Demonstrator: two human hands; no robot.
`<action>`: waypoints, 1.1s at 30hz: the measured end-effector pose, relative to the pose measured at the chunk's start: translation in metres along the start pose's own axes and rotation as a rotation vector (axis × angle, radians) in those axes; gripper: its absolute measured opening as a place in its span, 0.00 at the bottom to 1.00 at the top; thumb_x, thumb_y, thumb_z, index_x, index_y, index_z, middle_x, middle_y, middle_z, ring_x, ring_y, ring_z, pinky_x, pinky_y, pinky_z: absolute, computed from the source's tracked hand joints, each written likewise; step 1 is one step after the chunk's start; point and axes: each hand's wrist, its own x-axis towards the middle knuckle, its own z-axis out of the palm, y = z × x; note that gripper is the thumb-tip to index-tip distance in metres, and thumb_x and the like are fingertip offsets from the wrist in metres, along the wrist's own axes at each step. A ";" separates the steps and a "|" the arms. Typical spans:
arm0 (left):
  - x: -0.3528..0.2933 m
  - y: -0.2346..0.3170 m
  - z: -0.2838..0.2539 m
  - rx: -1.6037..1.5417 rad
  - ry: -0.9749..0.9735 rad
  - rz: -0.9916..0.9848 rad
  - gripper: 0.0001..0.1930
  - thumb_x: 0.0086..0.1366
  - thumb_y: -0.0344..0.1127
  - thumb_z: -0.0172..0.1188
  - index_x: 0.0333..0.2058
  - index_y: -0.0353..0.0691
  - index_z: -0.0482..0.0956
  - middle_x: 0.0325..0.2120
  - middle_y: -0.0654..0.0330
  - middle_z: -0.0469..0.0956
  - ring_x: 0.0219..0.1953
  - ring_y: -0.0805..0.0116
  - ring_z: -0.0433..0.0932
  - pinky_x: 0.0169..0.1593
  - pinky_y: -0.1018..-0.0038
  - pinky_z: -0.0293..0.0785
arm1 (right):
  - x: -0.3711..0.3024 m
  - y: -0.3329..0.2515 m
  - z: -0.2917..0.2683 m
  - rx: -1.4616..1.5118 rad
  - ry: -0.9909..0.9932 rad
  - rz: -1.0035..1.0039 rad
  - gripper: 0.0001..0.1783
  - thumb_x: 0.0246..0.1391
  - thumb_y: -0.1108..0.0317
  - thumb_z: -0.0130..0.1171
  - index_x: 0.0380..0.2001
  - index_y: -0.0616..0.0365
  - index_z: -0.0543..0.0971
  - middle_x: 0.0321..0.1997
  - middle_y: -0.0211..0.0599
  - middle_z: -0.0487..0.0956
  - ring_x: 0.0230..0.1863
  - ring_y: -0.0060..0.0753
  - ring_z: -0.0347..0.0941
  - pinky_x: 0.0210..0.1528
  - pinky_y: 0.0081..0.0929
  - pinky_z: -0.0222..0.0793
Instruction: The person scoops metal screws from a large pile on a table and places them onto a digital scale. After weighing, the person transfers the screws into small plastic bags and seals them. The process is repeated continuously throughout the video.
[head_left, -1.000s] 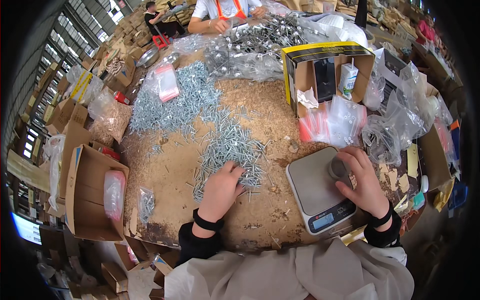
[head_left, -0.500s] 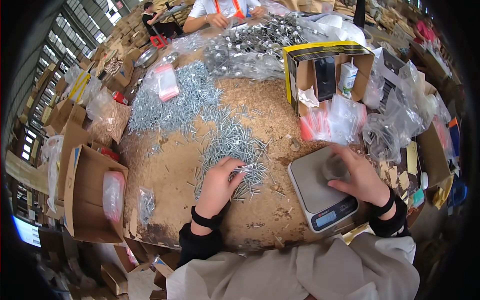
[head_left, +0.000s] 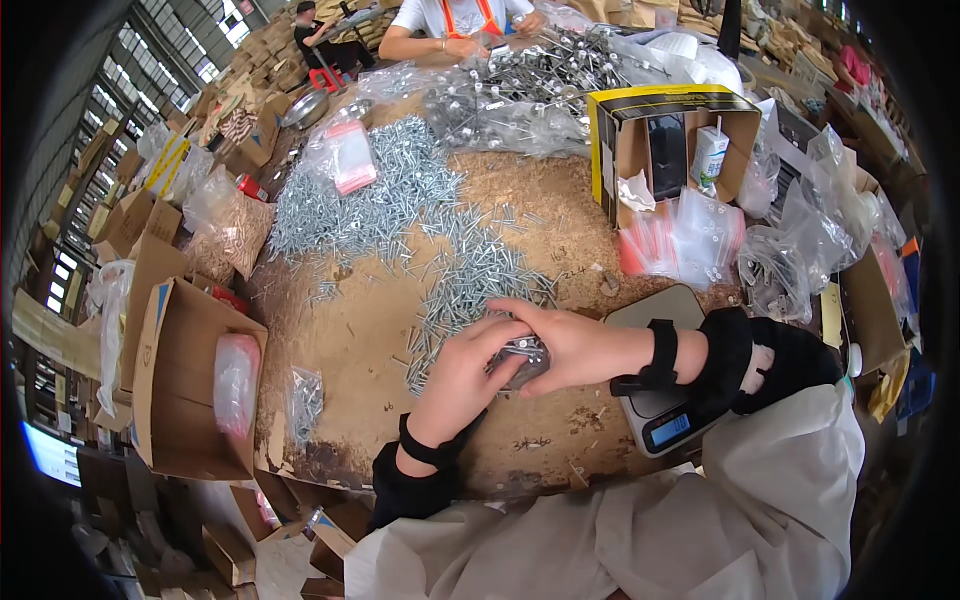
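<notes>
My right hand [head_left: 575, 345] is wrapped round a small round metal cup [head_left: 527, 368], holding it at the near edge of the small screw pile [head_left: 472, 275]. Screws show at the cup's mouth. Against its left side, my left hand [head_left: 462, 372] is closed, fingers curled at the rim over some of the screws; how many it grips is hidden. Under my right forearm stands the digital scale [head_left: 640, 408], its lit display facing me and nothing visible on the exposed part of its plate.
A larger screw heap [head_left: 375, 205] lies farther left, plastic bags [head_left: 352, 160] on top. Left stands an open carton [head_left: 180, 400]; near it lies a bag of screws [head_left: 305, 402]. Right are a black-yellow box [head_left: 605, 165] and red-edged bags [head_left: 685, 240]. Across the table works another person [head_left: 455, 25].
My right hand has lifted the cup off the scale and brought it left to my left hand. My left hand has moved slightly right with its screws, and now meets the cup.
</notes>
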 end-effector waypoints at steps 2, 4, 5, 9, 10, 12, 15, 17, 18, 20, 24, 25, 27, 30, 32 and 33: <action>-0.001 0.003 -0.006 0.005 -0.027 0.023 0.18 0.58 0.22 0.65 0.48 0.38 0.82 0.45 0.54 0.82 0.40 0.59 0.82 0.39 0.72 0.78 | -0.003 0.000 0.001 0.013 -0.002 -0.002 0.59 0.41 0.64 0.75 0.71 0.59 0.51 0.61 0.55 0.73 0.60 0.53 0.73 0.61 0.38 0.69; -0.001 0.003 -0.007 0.006 -0.007 0.101 0.18 0.59 0.21 0.65 0.49 0.38 0.81 0.46 0.54 0.82 0.41 0.59 0.82 0.41 0.72 0.79 | -0.007 -0.010 -0.005 0.036 0.003 0.027 0.59 0.42 0.67 0.75 0.73 0.57 0.49 0.61 0.52 0.73 0.61 0.49 0.72 0.62 0.37 0.68; -0.002 0.003 -0.007 0.001 0.011 0.111 0.17 0.59 0.21 0.64 0.48 0.38 0.82 0.46 0.54 0.82 0.42 0.59 0.82 0.42 0.72 0.79 | -0.009 -0.010 -0.006 0.037 0.013 0.017 0.59 0.42 0.67 0.74 0.73 0.57 0.49 0.61 0.53 0.73 0.60 0.52 0.73 0.61 0.39 0.68; -0.002 0.010 -0.007 -0.061 0.093 0.114 0.15 0.61 0.22 0.63 0.48 0.38 0.82 0.45 0.53 0.82 0.45 0.56 0.82 0.47 0.68 0.79 | -0.016 -0.013 -0.009 -0.056 0.068 -0.034 0.58 0.42 0.68 0.74 0.73 0.54 0.49 0.58 0.55 0.74 0.56 0.56 0.74 0.58 0.43 0.70; -0.001 0.011 -0.007 -0.088 0.115 0.102 0.15 0.62 0.23 0.63 0.47 0.38 0.82 0.45 0.53 0.82 0.45 0.55 0.82 0.48 0.66 0.78 | -0.017 -0.014 -0.009 -0.100 0.084 -0.048 0.59 0.42 0.68 0.74 0.73 0.53 0.49 0.57 0.54 0.75 0.55 0.56 0.75 0.57 0.43 0.70; -0.001 0.009 -0.006 -0.102 0.192 0.143 0.12 0.62 0.21 0.62 0.45 0.36 0.83 0.44 0.54 0.83 0.45 0.60 0.82 0.48 0.68 0.77 | -0.024 -0.015 -0.011 -0.127 0.100 -0.099 0.59 0.42 0.69 0.74 0.73 0.52 0.50 0.55 0.52 0.75 0.54 0.54 0.75 0.57 0.43 0.70; -0.001 0.009 -0.007 -0.079 0.318 0.137 0.10 0.62 0.21 0.62 0.42 0.34 0.83 0.42 0.53 0.84 0.44 0.62 0.82 0.47 0.71 0.77 | -0.045 -0.018 -0.021 -0.177 0.115 -0.120 0.58 0.41 0.69 0.74 0.73 0.51 0.51 0.52 0.49 0.76 0.54 0.53 0.75 0.57 0.42 0.70; -0.002 0.002 -0.007 0.015 0.417 0.150 0.09 0.61 0.21 0.61 0.40 0.34 0.84 0.40 0.53 0.84 0.41 0.62 0.82 0.46 0.73 0.76 | -0.065 -0.023 -0.031 -0.168 0.131 -0.077 0.56 0.39 0.69 0.75 0.72 0.51 0.57 0.52 0.45 0.77 0.56 0.50 0.73 0.60 0.41 0.67; -0.005 -0.003 -0.007 0.032 0.450 0.142 0.09 0.61 0.20 0.61 0.39 0.34 0.84 0.39 0.53 0.83 0.40 0.62 0.82 0.45 0.73 0.76 | -0.076 -0.023 -0.037 -0.246 0.147 -0.068 0.55 0.38 0.69 0.75 0.71 0.51 0.58 0.52 0.44 0.77 0.56 0.49 0.72 0.61 0.42 0.66; -0.008 -0.008 -0.004 0.061 0.505 0.132 0.08 0.60 0.19 0.62 0.38 0.34 0.84 0.36 0.53 0.83 0.38 0.62 0.81 0.44 0.72 0.76 | -0.102 -0.025 -0.049 -0.407 0.185 -0.042 0.54 0.38 0.69 0.75 0.70 0.51 0.61 0.52 0.42 0.77 0.56 0.47 0.71 0.64 0.42 0.62; -0.010 -0.007 0.001 0.099 0.522 0.152 0.08 0.57 0.17 0.61 0.35 0.33 0.83 0.33 0.54 0.82 0.36 0.62 0.80 0.42 0.72 0.75 | -0.148 -0.014 -0.055 -0.561 0.255 0.118 0.52 0.35 0.68 0.76 0.68 0.52 0.65 0.53 0.39 0.76 0.57 0.46 0.68 0.66 0.44 0.58; -0.010 -0.006 0.001 0.113 0.506 0.163 0.08 0.57 0.17 0.61 0.35 0.33 0.83 0.32 0.54 0.82 0.35 0.62 0.80 0.42 0.72 0.75 | -0.156 -0.012 -0.054 -0.571 0.251 0.174 0.52 0.36 0.67 0.76 0.67 0.54 0.65 0.55 0.40 0.74 0.60 0.49 0.66 0.69 0.45 0.55; -0.009 -0.005 0.003 0.127 0.473 0.169 0.08 0.58 0.17 0.59 0.34 0.32 0.82 0.32 0.54 0.81 0.35 0.62 0.80 0.42 0.72 0.74 | -0.167 -0.009 -0.049 -0.493 0.317 0.179 0.51 0.37 0.65 0.77 0.67 0.54 0.65 0.57 0.42 0.73 0.63 0.50 0.65 0.71 0.46 0.53; -0.010 -0.010 0.004 0.109 0.454 0.122 0.07 0.59 0.17 0.59 0.35 0.32 0.82 0.32 0.54 0.81 0.36 0.62 0.79 0.43 0.71 0.73 | -0.187 -0.010 -0.054 -0.363 0.432 0.151 0.47 0.43 0.63 0.75 0.66 0.56 0.65 0.61 0.47 0.70 0.68 0.53 0.61 0.72 0.46 0.52; -0.010 -0.012 0.004 0.117 0.437 0.104 0.06 0.61 0.18 0.58 0.36 0.32 0.81 0.32 0.55 0.80 0.36 0.64 0.78 0.43 0.73 0.72 | -0.208 -0.007 -0.068 -0.358 0.519 0.175 0.43 0.46 0.65 0.73 0.66 0.57 0.66 0.62 0.48 0.70 0.67 0.54 0.62 0.71 0.45 0.55; -0.010 -0.014 0.004 0.123 0.424 0.113 0.06 0.62 0.17 0.58 0.36 0.31 0.80 0.33 0.55 0.80 0.35 0.65 0.77 0.43 0.74 0.72 | -0.218 -0.011 -0.077 -0.431 0.582 0.205 0.34 0.50 0.68 0.69 0.61 0.59 0.71 0.60 0.49 0.72 0.64 0.54 0.65 0.68 0.44 0.60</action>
